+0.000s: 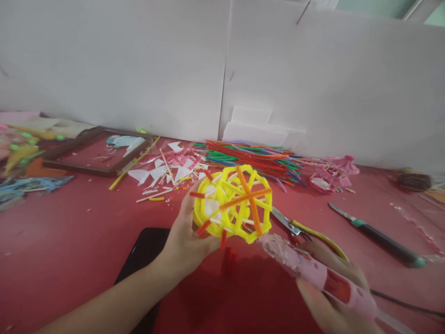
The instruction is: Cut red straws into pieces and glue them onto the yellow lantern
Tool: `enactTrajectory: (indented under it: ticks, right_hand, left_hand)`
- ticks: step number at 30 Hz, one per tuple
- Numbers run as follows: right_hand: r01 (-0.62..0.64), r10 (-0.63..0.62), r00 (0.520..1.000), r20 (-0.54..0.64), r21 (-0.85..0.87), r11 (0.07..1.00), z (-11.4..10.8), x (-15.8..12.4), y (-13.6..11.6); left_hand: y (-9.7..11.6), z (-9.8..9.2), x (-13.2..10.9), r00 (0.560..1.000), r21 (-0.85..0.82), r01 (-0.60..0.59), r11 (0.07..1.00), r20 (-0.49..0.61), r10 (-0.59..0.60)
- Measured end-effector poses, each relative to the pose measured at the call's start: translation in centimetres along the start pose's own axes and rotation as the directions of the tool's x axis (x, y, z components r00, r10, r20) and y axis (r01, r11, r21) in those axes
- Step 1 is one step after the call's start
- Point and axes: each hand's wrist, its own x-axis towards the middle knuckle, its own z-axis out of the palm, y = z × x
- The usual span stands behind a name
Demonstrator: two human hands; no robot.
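My left hand (186,241) is wrapped round the near left side of a yellow pipe-cleaner basket-like frame (232,202), holding it above the red table. Orange strips (248,195) cross over its right-hand ring, and short red-orange pieces stick out at its left. A pink hot glue gun (313,269) is in the grip of my right hand (330,297). Its nozzle meets or nearly meets the lower right rim of the frame, where one orange strip ends. Part of my left fingers is hidden behind the frame.
Behind lie coloured pipe cleaners (243,157) and white scraps (163,171). Scissors (295,225) and a green-and-black knife (378,236) lie right. A black phone (146,255) is under my left forearm. A brown frame (97,153) lies left; a pink craft piece (333,174) stands back right.
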Motion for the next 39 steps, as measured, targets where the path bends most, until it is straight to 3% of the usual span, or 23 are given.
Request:
enactTrajectory:
  ticks: [3, 5, 8, 12, 16, 19, 24, 26, 28, 31, 33, 36, 39]
  right_hand:
    - [0.095, -0.095, 0.994, 0.058, 0.003, 0.995, -0.6, 0.8, -0.5]
    - [0.063, -0.064, 0.994, 0.089, 0.015, 0.998, -0.8, 1.2, -0.4]
    - [-0.11, 0.107, 0.992, 0.062, 0.051, 0.993, -0.6, 1.7, 0.5]
    - [-0.327, 0.332, 0.941, -0.057, 0.083, 0.941, -0.8, 2.9, 2.3]
    - [-0.299, 0.278, 0.952, -0.127, -0.198, 0.933, -2.2, 4.2, 5.2]
    - [-0.294, 0.316, 0.948, 0.018, -0.326, 0.898, -3.1, 4.6, 7.5]
    - [-0.375, 0.45, 0.89, 0.078, -0.437, 0.817, -3.0, 4.6, 9.7]
    - [-0.338, 0.438, 0.893, 0.107, -0.484, 0.807, -2.6, 4.5, 10.3]
    - [-0.256, 0.358, 0.927, 0.108, -0.514, 0.819, -2.4, 4.5, 10.5]
    - [-0.116, 0.148, 0.989, 0.027, -0.483, 0.868, -1.9, 4.5, 9.1]
    - [-0.022, 0.024, 1.0, 0.0, -0.397, 0.918, -1.3, 4.6, 6.9]
    - [0.109, -0.076, 0.988, 0.134, -0.253, 0.961, 0.6, 4.6, 2.8]
    - [0.151, -0.071, 0.949, 0.308, -0.245, 0.958, 2.9, 4.6, 0.2]
  left_hand:
    - [-0.2, -0.2, 0.2, 1.0, 0.041, -0.011, 0.999, -0.024, 0.012]
    - [-0.2, -0.3, 0.5, 0.999, 0.059, -0.01, 0.998, -0.05, 0.013]
    - [-0.1, -0.3, 0.7, 0.997, 0.023, -0.012, 1.0, -0.081, 0.014]
    - [0.1, -0.2, 0.8, 0.994, -0.014, -0.005, 1.0, -0.113, 0.004]
    - [0.2, -0.2, 0.8, 0.995, 0.008, 0.039, 0.999, -0.094, -0.038]
    - [0.1, -0.3, 0.9, 0.996, 0.014, 0.031, 0.999, -0.085, -0.029]
    - [-0.1, -0.4, 1.0, 0.998, 0.011, -0.015, 1.0, -0.062, 0.015]
    - [-0.1, -0.4, 1.1, 0.999, 0.008, -0.018, 1.0, -0.051, 0.018]
    - [-0.2, -0.4, 1.2, 0.999, 0.001, -0.005, 1.0, -0.047, 0.005]
    - [-0.3, -0.5, 1.2, 0.997, -0.007, 0.043, 0.999, -0.059, -0.043]
    - [-0.1, -0.5, 1.2, 0.995, -0.017, 0.08, 0.997, -0.056, -0.08]
    - [0.7, -0.5, 1.1, 0.992, -0.043, 0.127, 0.991, 0.007, -0.127]
    - [1.5, -0.2, 0.8, 0.985, -0.082, 0.143, 0.986, 0.109, -0.134]
